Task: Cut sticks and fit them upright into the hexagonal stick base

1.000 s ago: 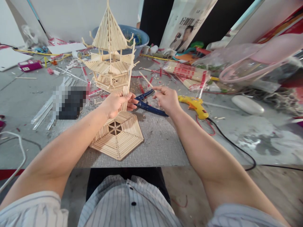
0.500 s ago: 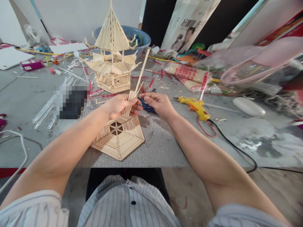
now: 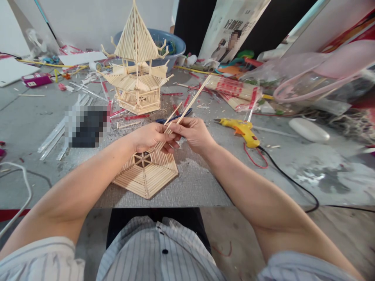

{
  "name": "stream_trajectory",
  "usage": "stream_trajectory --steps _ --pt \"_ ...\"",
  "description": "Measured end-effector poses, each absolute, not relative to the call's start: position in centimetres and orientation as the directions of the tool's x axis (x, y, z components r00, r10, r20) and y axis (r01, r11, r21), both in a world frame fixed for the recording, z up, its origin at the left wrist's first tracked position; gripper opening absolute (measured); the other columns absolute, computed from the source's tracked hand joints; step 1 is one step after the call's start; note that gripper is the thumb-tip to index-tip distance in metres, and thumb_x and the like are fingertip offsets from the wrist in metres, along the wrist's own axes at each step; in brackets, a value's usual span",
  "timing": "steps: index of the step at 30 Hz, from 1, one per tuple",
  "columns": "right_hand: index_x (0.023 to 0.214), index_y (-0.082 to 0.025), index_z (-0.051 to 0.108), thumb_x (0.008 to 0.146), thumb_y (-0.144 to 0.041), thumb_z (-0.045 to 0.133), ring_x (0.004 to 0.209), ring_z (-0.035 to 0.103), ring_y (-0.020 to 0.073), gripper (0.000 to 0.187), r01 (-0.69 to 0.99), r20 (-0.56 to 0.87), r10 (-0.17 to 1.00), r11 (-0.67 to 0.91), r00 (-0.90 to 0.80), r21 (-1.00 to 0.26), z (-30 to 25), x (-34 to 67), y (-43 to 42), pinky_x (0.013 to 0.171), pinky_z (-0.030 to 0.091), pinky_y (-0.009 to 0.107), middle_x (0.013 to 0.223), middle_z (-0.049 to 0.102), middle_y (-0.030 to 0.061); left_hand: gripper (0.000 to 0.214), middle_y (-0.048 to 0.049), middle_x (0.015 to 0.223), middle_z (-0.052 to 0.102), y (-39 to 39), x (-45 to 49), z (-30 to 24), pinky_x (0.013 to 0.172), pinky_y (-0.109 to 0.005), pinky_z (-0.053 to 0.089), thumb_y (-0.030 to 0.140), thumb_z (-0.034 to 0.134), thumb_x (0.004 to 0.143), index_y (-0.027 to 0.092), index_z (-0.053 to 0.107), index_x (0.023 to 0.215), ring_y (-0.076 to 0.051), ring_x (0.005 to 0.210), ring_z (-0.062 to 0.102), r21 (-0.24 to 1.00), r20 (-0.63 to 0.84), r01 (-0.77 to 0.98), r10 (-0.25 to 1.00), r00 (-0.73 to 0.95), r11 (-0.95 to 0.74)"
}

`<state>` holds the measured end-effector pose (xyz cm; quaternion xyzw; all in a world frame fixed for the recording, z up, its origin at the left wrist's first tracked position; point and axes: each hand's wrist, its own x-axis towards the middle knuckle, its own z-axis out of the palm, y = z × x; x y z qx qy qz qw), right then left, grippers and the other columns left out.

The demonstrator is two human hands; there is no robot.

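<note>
My left hand [image 3: 154, 137] is closed around several thin wooden sticks [image 3: 191, 102], which slant up to the right. My right hand [image 3: 191, 134] pinches the same sticks just above the left fingers, and the two hands almost touch. Below them, a hexagonal panel of wooden sticks [image 3: 149, 177] with a spoked opening lies flat near the table's front edge; my left hand hides part of its far side. Behind my hands stands a pagoda model [image 3: 136, 84] built of similar sticks. A blue-handled tool [image 3: 186, 113] lies just beyond my fingers, mostly covered.
To the right lies a yellow glue gun [image 3: 241, 130] with a black cord. Clear glue sticks [image 3: 55, 132] and a blurred dark object [image 3: 88, 127] lie at left. Bagged sticks [image 3: 234, 88], a white oval object [image 3: 309, 130] and a blue basin [image 3: 177, 43] sit farther off.
My right hand has moved left and closed on the sticks. The long stick now leans farther right, and the bundle has tilted with it.
</note>
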<state>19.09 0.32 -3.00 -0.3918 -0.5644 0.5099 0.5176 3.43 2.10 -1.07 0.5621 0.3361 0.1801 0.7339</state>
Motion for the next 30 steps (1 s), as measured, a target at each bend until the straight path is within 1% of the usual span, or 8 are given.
stream_trajectory --steps 5,8,12,15,19,22,26,30 --pt "0.06 -0.018 0.065 0.051 -0.057 0.08 0.045 0.04 0.0057 0.043 -0.082 0.184 0.982 0.18 -0.048 -0.98 -3.2 19.2 0.7 0.042 0.031 0.022 0.049 0.054 -0.0033 0.016 -0.0078 0.077 0.071 2.4 3.3 -1.1 0.067 -0.03 0.051 0.026 0.066 0.08 0.011 0.067 0.087 -0.013 0.061 0.066 0.952 -0.268 0.085 0.663 0.699 0.295" --pt "0.06 -0.017 0.063 0.053 -0.057 0.08 0.043 0.038 0.0052 0.044 -0.07 0.192 0.981 0.19 -0.023 -0.979 -3.5 19.4 1.1 0.041 0.028 0.022 0.05 0.051 -0.0031 0.019 -0.0083 0.081 0.071 2.5 3.2 -0.9 0.066 -0.027 0.05 0.029 0.061 0.084 0.012 0.068 0.086 -0.013 0.063 0.066 0.956 -0.261 0.083 0.688 0.677 0.28" --pt "0.059 -0.018 0.06 0.055 -0.059 0.078 0.04 0.039 0.0059 0.045 -0.086 0.17 0.985 0.169 -0.007 -0.982 -3.9 19.7 1.5 0.039 0.029 0.023 0.049 0.048 -0.004 0.021 -0.0077 0.081 0.071 2.5 3.2 -0.5 0.064 -0.027 0.05 0.026 0.053 0.089 0.012 0.068 0.083 -0.014 0.063 0.066 0.963 -0.258 0.112 0.73 0.633 0.244" --pt "0.059 -0.018 0.059 0.053 -0.055 0.081 0.04 0.04 0.0062 0.043 -0.139 0.144 0.989 0.147 0.033 -0.979 -4.0 20.0 1.7 0.039 0.03 0.023 0.048 0.047 -0.0042 0.023 -0.006 0.073 0.07 2.9 3.0 -0.2 0.061 -0.026 0.049 0.024 0.05 0.09 0.012 0.067 0.079 -0.013 0.059 0.065 0.975 -0.219 0.156 0.796 0.564 0.158" --pt "0.059 -0.02 0.061 0.047 -0.055 0.083 0.04 0.039 0.0062 0.043 -0.201 0.12 0.989 0.135 0.088 -0.97 -3.9 20.3 2.0 0.039 0.032 0.023 0.047 0.048 -0.0051 0.021 -0.0048 0.068 0.068 4.4 1.8 -0.2 0.053 -0.022 0.043 0.021 0.055 0.087 0.013 0.067 0.071 -0.007 0.046 0.053 0.945 -0.11 0.324 0.904 0.413 -0.033" --pt "0.057 -0.02 0.061 0.046 -0.056 0.083 0.04 0.039 0.0059 0.043 -0.21 0.125 0.986 0.147 0.113 -0.967 -3.9 20.2 2.1 0.038 0.033 0.023 0.045 0.048 -0.0056 0.018 -0.0051 0.068 0.068 5.3 0.9 -0.3 0.052 -0.022 0.04 0.022 0.058 0.085 0.013 0.068 0.072 -0.006 0.044 0.049 0.934 -0.052 0.348 0.938 0.341 -0.075" --pt "0.056 -0.019 0.06 0.044 -0.054 0.084 0.039 0.041 0.005 0.044 -0.228 0.123 0.983 0.152 0.133 -0.962 -3.9 19.7 1.8 0.037 0.033 0.021 0.045 0.05 -0.005 0.021 -0.0047 0.068 0.068 4.7 1.3 -0.2 0.056 -0.022 0.041 0.026 0.058 0.085 0.014 0.068 0.072 -0.008 0.052 0.054 0.939 -0.024 0.318 0.901 0.433 -0.127" --pt "0.054 -0.017 0.061 0.04 -0.054 0.085 0.038 0.046 0.0056 0.046 -0.23 0.104 0.989 0.127 0.109 -0.965 -3.8 19.0 1.4 0.038 0.037 0.02 0.045 0.053 -0.0038 0.029 -0.001 0.054 0.058 2.6 2.9 0.0 0.052 -0.022 0.035 0.031 0.057 0.085 0.013 0.066 0.065 -0.007 0.048 0.048 0.833 -0.004 0.471 0.85 0.527 -0.289"
